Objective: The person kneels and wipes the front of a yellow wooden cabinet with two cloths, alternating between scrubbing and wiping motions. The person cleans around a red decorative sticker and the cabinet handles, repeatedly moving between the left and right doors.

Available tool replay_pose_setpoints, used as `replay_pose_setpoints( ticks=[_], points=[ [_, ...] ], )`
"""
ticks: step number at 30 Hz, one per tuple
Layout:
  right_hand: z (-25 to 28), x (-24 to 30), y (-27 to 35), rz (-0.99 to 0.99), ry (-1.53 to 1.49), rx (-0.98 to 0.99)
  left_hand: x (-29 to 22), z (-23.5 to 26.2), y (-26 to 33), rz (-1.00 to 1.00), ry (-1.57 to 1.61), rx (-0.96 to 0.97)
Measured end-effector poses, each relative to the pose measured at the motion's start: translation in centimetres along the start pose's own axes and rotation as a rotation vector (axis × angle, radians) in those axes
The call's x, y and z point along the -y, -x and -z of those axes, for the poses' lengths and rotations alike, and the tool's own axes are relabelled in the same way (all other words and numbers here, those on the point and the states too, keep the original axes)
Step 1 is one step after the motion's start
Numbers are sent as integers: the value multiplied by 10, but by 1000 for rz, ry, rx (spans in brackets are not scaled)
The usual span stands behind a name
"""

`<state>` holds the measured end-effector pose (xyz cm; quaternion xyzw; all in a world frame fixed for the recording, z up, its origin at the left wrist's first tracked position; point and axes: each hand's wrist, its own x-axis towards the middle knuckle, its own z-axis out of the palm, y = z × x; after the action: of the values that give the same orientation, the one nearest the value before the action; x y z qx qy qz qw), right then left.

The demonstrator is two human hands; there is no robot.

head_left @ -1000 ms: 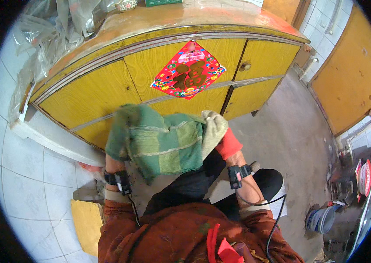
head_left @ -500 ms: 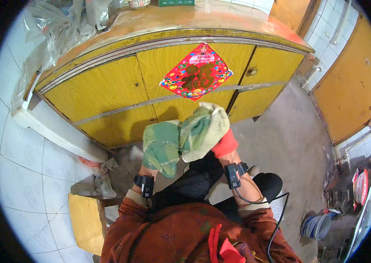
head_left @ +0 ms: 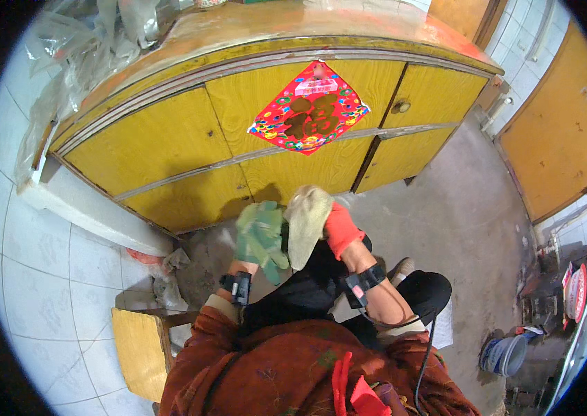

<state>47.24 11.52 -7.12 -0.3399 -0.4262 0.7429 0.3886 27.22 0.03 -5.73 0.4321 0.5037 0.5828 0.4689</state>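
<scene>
My left hand (head_left: 259, 236) is in a green work glove. Its fingers point down toward my lap, partly apart, and nothing shows in them. Beside it, my right hand (head_left: 311, 218) wears a cream glove with a red cuff (head_left: 342, 230). That hand is bent at the wrist toward the left one, its fingers turned under and hidden, so whether it holds anything does not show. The gloves are close together above my knees, before the lower doors of a yellow wooden cabinet (head_left: 162, 149). Each wrist carries a black strapped device, the right one with a cable.
A red diamond-shaped paper decoration (head_left: 316, 107) hangs on the cabinet front. Clear plastic bags (head_left: 64, 41) lie at the far left. A wooden stool (head_left: 139, 350) stands at my left. On the right are a bucket (head_left: 504, 356) and an orange door (head_left: 560, 139).
Both gloved hands have turned and drawn slightly apart. The right glove now shows its cream side instead of its green one, and the left glove's fingers show more clearly.
</scene>
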Motion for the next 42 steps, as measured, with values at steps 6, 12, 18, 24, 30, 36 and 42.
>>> replay_pose_setpoints(
  ticks=[6, 12, 18, 24, 30, 36, 42],
  points=[
    [111, 16, -24, -132, -459, -203, 22, 22, -16, -3, -165, -94],
    [208, 27, 11, -17, -618, 76, 80, 21, -71, 74, -432, -167],
    [245, 28, 20, -115, -790, -374, 137, -15, -144, 81, -646, -168],
    [223, 39, 27, -52, -749, -415, 177, -37, -186, 44, -722, -164],
    [190, 59, 47, 130, -132, -241, 232, -54, -210, 62, -842, -132],
    [188, 76, 48, -60, -720, -348, 290, -80, -217, 144, -950, 17],
    [199, 66, 49, -4, -704, -467, 273, -153, -248, -17, -866, 216]
  ],
)
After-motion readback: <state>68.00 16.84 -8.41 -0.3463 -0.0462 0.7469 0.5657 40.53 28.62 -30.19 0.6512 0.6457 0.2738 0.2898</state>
